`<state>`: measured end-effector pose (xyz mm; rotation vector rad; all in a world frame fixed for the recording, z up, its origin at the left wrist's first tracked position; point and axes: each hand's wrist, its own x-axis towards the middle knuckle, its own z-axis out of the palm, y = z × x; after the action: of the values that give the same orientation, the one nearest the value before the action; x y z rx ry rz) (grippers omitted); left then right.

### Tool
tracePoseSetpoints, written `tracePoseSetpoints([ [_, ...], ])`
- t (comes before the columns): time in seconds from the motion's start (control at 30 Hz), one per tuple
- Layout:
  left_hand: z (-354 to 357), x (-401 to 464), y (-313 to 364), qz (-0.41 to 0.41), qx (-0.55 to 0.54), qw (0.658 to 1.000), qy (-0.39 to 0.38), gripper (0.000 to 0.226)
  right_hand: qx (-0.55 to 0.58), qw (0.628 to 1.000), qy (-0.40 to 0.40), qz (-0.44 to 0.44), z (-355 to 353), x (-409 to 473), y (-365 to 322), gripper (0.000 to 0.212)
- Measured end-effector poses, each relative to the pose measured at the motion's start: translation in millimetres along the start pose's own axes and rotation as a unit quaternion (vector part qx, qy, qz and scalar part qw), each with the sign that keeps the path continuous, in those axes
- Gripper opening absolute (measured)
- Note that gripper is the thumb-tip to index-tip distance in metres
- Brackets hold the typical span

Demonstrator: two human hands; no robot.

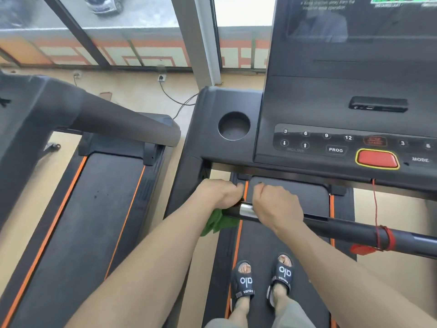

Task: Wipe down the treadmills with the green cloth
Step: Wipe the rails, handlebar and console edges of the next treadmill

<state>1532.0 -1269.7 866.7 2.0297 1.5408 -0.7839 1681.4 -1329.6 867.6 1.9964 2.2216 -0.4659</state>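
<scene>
Far left in my view sits a second treadmill, its black belt edged with orange stripes and its grey handrail angling across above it. A black cable runs along the tan floor from a wall socket toward the gap between the two machines.

Next comes the treadmill I am standing on, with a round cup holder sunk into the left of its console. My left hand is curled over the left end of the black crossbar, gripping the green cloth against it; the cloth hangs in a bunch just below that hand, over the belt's orange left edge. Just beside it, my right hand is wrapped around the same bar, partly covering a silver sensor patch, with its fingers closed round the far side.

Below the bar, my feet in black slides stand on the belt. Further right, the console carries numbered keys, a PROG key and a red stop button ringed in yellow. A red safety cord drops from the console to a red clip wound onto the bar.
</scene>
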Motion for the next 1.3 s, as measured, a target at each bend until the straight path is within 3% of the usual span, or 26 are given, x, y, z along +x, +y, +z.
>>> tracePoseSetpoints([
  [0.03,3.4,-0.4,0.9,0.003,0.010,0.999,0.033,0.077,0.010,1.000,-0.004,0.011,-0.7,0.8,0.2,0.028],
  [0.13,31.0,-27.6,16.0,-0.007,0.038,0.973,0.229,0.084,0.007,1.000,-0.003,0.003,-0.9,1.5,0.5,0.030],
  [0.2,52.9,-40.7,19.8,-0.038,-0.023,0.943,0.329,0.067,-0.004,1.000,0.001,-0.010,1.0,-1.3,1.1,0.032],
  [0.27,72.3,-45.9,17.7,-0.009,-0.087,0.905,0.415,0.046,-0.026,0.999,0.003,-0.030,1.0,-2.2,1.7,0.032],
  [0.37,85.3,-60.5,15.5,0.033,-0.126,0.873,0.471,0.022,-0.017,0.999,-0.014,-0.030,-3.0,-2.7,3.0,0.032],
  [0.47,49.3,-75.9,12.5,-0.051,-0.212,0.848,0.483,0.026,-0.035,0.998,-0.017,-0.051,-4.1,-5.6,3.6,0.044],
  [0.53,1.2,-76.9,7.7,-0.134,-0.339,0.793,0.488,0.032,-0.024,0.998,-0.026,-0.057,-5.7,-5.7,6.4,0.047],
  [0.6,-53.2,-78.6,0.7,-0.159,-0.444,0.714,0.518,0.036,0.003,0.998,-0.038,-0.058,-7.4,-4.6,6.3,0.046],
  [0.67,-103.3,-72.8,-7.3,-0.167,-0.490,0.652,0.555,0.037,0.051,0.995,-0.033,-0.076,-16.5,-1.2,5.1,0.032],
  [0.7,-123.9,-64.6,-11.9,-0.161,-0.494,0.639,0.567,0.035,0.088,0.993,-0.014,-0.078,-26.6,2.6,4.8,0.016],
  [0.73,-139.2,-56.7,-14.9,-0.145,-0.483,0.654,0.563,0.032,0.125,0.989,0.009,-0.079,-37.9,6.5,4.5,0.012],
  [0.77,-146.0,-43.6,-17.2,-0.116,-0.452,0.695,0.547,0.027,0.176,0.982,0.037,-0.061,-51.0,11.0,5.2,0.021],
  [0.83,-136.9,-10.2,-19.1,-0.050,-0.339,0.825,0.449,0.023,0.297,0.953,0.063,-0.008,-76.6,22.5,8.6,0.033],
  [0.87,-122.3,8.6,-18.4,-0.026,-0.249,0.894,0.372,0.035,0.355,0.931,0.080,0.013,-86.7,30.0,9.9,0.039],
  [0.9,-105.0,26.5,-15.6,-0.015,-0.158,0.940,0.302,0.050,0.399,0.911,0.102,0.026,-95.0,36.1,11.8,0.045],
  [0.97,-84.6,56.2,-12.3,-0.016,-0.059,0.956,0.287,0.063,0.442,0.888,0.123,0.038,-107.2,51.9,16.0,0.049],
  [1.03,-91.1,72.3,-20.2,-0.012,-0.067,0.946,0.317,0.066,0.441,0.887,0.136,0.032,-119.5,69.7,17.1,0.044],
  [1.17,-114.8,85.6,-49.8,0.076,-0.015,0.954,0.289,0.069,0.315,0.939,0.131,-0.033,-132.7,120.0,1.8,0.036],
  [1.23,-124.9,87.6,-65.7,0.131,-0.009,0.956,0.263,0.072,0.257,0.958,0.106,-0.068,-137.9,148.2,-14.9,0.049],
  [1.3,-138.4,106.0,-83.3,0.120,-0.015,0.956,0.267,0.070,0.214,0.969,0.099,-0.076,-142.9,173.8,-25.0,0.060],
])
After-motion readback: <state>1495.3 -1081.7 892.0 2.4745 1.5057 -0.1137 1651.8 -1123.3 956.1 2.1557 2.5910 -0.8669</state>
